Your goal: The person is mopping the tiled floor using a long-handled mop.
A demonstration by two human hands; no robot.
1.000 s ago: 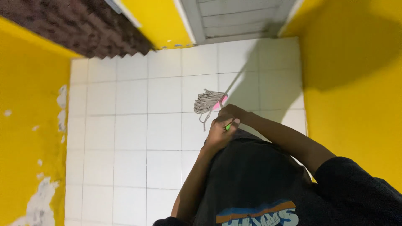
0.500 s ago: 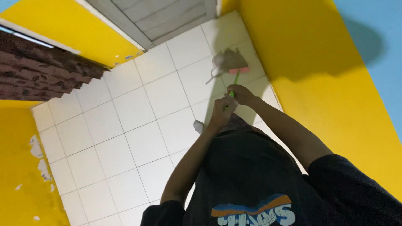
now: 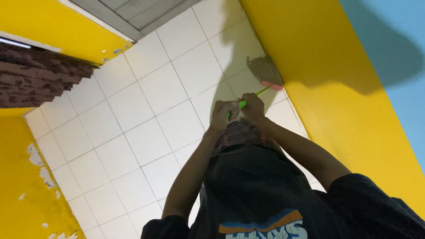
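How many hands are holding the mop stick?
2. The left hand grips the green mop handle nearer the body; the right hand grips it just ahead, toward the mop head.

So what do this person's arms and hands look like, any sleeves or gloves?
Both hands, left hand and right hand, are bare, no gloves, rings or watch visible. The forearms are uncovered. Short dark sleeves of a black T-shirt with a blue, orange and white chest print cover the upper arms.
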